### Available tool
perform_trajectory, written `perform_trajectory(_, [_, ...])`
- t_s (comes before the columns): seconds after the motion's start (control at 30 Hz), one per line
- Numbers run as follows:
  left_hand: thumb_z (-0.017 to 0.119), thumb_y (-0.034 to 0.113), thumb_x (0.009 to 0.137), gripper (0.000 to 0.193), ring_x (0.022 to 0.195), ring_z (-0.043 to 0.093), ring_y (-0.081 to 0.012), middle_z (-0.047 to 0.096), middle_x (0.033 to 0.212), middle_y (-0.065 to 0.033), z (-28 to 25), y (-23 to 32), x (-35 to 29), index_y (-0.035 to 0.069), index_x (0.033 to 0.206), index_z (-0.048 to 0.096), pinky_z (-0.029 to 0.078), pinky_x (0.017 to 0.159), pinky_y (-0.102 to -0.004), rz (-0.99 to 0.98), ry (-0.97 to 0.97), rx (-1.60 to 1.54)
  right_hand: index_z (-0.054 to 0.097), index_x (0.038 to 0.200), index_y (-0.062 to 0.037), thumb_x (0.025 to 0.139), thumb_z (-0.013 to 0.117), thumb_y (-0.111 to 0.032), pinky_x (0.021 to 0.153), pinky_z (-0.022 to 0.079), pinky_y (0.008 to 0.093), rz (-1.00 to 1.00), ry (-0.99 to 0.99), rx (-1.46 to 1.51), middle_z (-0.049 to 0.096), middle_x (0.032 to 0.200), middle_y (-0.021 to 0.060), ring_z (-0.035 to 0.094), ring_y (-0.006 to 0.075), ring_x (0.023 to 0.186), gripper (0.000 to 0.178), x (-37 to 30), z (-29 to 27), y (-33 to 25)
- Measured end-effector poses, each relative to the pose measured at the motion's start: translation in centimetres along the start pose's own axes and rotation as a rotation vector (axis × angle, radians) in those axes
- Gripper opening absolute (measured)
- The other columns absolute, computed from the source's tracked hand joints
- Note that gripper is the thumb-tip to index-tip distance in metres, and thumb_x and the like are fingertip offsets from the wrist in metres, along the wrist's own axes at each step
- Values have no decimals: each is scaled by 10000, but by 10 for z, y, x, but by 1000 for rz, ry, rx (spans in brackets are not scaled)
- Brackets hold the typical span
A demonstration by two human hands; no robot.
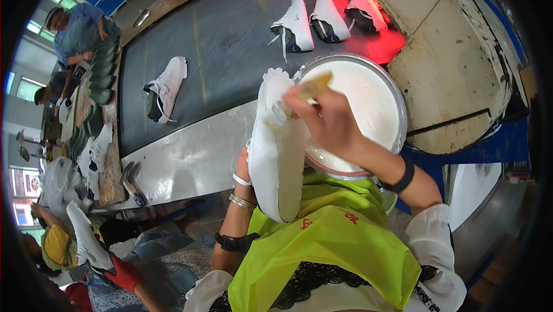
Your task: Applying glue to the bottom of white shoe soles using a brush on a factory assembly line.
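My left hand (242, 167) grips a white shoe upper (279, 168) from its left side, with the underside turned up toward me; most of its fingers are hidden behind the shoe. Above the underside, my right hand (329, 117) is closed around a brush (315, 86) with a yellowish handle. The brush end is blurred and meets the shoe near its upper part. A metal basin (401, 99) stands just behind and to the right of the shoe. White liquid (368, 102) fills much of it, and my right hand hangs over its left part.
A dark conveyor belt (224, 47) carries several white shoe uppers (295, 24), one lying apart at left (168, 87). Red light falls on its right end. A worn pale panel (455, 70) is at right. Co-workers stand at left; a red-gloved hand (124, 271) holds another upper (86, 237).
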State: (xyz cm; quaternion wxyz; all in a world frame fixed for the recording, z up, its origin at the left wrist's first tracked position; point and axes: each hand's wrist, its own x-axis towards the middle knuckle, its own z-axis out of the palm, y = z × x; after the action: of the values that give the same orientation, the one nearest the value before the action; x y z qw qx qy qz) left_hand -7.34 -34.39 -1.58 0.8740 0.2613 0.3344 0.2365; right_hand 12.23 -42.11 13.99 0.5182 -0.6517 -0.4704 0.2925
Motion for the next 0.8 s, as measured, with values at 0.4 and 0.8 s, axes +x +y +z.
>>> perform_trajectory(0.4, [490,166,897,252,770,639,-165,673,907,-107,-16,-5,6,-9,1027,615,512,674,-305,242,-133,454,612,861,45,872,556,-183,607,468,308,41,56,100,637,719,137,608,178,637,235,15,2,-8])
perform_trajectory(0.8, [484,224,896,316,822,655,-236,662,978,-146,-7,14,3,11,1104,588,518,711,-332,206,-168,720,573,835,52,862,538,-169,591,436,314,-88,153,19,573,656,142,548,199,599,225,20,-5,-11])
